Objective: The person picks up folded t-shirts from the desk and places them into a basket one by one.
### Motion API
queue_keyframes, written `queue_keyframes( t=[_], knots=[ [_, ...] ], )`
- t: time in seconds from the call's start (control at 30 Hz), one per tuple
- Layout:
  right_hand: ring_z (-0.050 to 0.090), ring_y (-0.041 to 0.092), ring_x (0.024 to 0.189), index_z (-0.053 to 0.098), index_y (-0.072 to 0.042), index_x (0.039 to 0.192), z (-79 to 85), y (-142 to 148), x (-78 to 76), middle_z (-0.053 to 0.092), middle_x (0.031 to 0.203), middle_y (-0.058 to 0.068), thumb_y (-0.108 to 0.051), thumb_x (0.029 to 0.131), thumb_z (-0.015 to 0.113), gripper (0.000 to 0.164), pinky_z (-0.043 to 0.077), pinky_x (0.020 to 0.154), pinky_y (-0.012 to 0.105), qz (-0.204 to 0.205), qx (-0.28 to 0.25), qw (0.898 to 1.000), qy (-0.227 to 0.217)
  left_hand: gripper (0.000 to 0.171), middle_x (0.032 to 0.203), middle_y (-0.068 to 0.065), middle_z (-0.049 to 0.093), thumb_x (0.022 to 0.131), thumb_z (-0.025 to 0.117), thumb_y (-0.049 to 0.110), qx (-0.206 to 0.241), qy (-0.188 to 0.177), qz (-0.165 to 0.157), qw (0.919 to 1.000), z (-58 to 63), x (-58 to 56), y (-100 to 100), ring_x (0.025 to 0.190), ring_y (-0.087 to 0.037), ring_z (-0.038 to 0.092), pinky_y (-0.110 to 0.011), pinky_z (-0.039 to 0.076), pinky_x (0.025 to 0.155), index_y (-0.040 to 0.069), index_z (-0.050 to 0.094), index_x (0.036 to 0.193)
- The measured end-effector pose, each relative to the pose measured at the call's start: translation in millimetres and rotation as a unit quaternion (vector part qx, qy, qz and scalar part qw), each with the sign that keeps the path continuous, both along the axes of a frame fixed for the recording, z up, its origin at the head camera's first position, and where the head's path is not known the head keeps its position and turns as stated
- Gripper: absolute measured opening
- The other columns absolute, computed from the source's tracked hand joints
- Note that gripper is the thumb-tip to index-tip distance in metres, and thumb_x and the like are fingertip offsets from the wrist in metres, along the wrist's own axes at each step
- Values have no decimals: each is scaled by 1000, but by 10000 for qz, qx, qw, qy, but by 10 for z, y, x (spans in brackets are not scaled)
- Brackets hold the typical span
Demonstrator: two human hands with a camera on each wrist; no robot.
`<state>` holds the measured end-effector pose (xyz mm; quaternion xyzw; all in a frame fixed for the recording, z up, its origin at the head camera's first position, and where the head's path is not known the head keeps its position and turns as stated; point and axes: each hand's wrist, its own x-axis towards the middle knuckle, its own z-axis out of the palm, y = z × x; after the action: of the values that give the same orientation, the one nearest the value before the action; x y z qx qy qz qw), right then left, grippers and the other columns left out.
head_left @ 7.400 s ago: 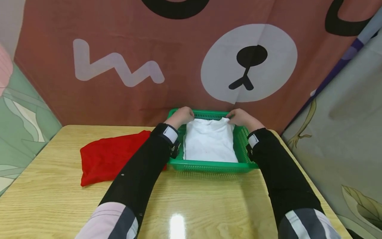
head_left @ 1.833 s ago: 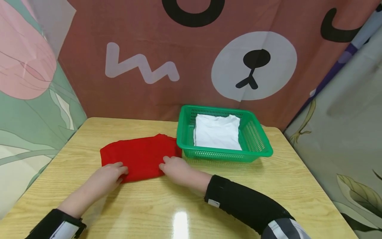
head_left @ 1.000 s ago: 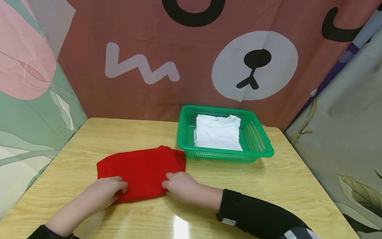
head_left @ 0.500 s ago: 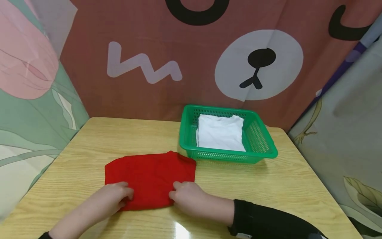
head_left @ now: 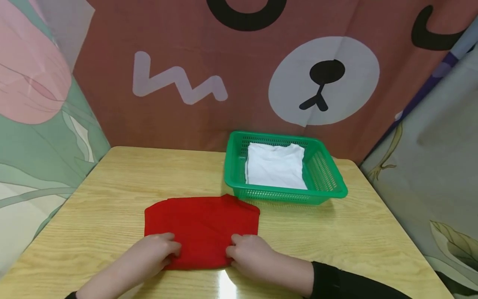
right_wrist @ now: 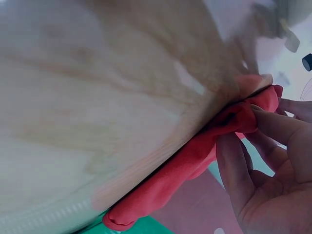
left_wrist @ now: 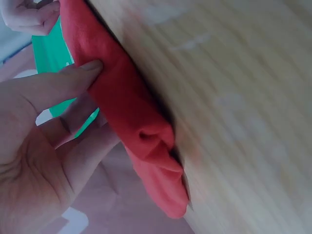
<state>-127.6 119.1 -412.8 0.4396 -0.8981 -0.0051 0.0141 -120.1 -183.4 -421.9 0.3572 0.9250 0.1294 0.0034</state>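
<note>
A folded red cloth (head_left: 203, 228) lies flat on the wooden table in the head view, in front and to the left of the green basket. My left hand (head_left: 154, 251) pinches the left part of its near edge; in the left wrist view the thumb (left_wrist: 90, 66) presses the folded side and the other fingers lie over the top, partly hidden. On the same edge farther right, my right hand (head_left: 254, 253) pinches the cloth between thumb and fingers. The right wrist view shows the thumb (right_wrist: 265, 114) at the cloth's layered edge (right_wrist: 239, 117).
A green perforated plastic basket (head_left: 276, 193) stands at the table's back right, with a folded white cloth (head_left: 276, 166) inside. Behind the table (head_left: 168, 166) hangs a brown printed curtain (head_left: 239, 120). Patterned fabric flanks both sides.
Both hands were at the white cloth in the basket, then moved to the red cloth. Since then they have drawn the red cloth nearer and to the right, away from the basket.
</note>
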Motion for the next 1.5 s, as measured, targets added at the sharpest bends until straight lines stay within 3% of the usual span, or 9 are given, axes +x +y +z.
queue_keyframes(
  t=[0.33,0.53,0.97,1.2,1.5],
  knots=[
    [46,3,60,77,-22,83,-31,291,109,55,75,-8,-15,86,87,12,38,57,14,-15,-239,9994,262,33,77,11,54,76,91,0,178,494,-215,9984,-39,35,277,64,-1,47,-20,48,60,24,69,79],
    [47,2,61,77,-22,83,-28,441,140,55,75,-9,-14,85,87,13,40,58,15,-108,-352,9993,6,35,74,10,51,76,88,-1,148,695,-304,9970,-52,23,449,62,-3,44,-20,43,58,25,65,75],
    [52,3,65,77,-22,84,-45,738,183,56,78,-9,-13,82,90,16,46,61,19,-519,-487,9966,-410,28,73,9,53,82,85,0,66,599,-470,9971,-9,9,807,60,-2,43,-18,41,58,22,69,76],
    [50,1,66,75,-23,83,-58,871,217,55,78,-10,-12,82,90,18,46,61,19,-611,-517,9950,-598,31,69,9,48,84,82,-1,-109,610,-598,9963,4,-5,957,58,-3,37,-17,34,57,21,65,72],
    [47,0,66,73,-23,81,-60,1023,239,52,79,-11,-10,80,91,23,45,60,19,-741,-561,9934,-674,19,74,7,55,82,90,9,-458,299,-620,9966,67,-30,1195,62,-3,43,-17,39,60,20,75,86]
  ],
)
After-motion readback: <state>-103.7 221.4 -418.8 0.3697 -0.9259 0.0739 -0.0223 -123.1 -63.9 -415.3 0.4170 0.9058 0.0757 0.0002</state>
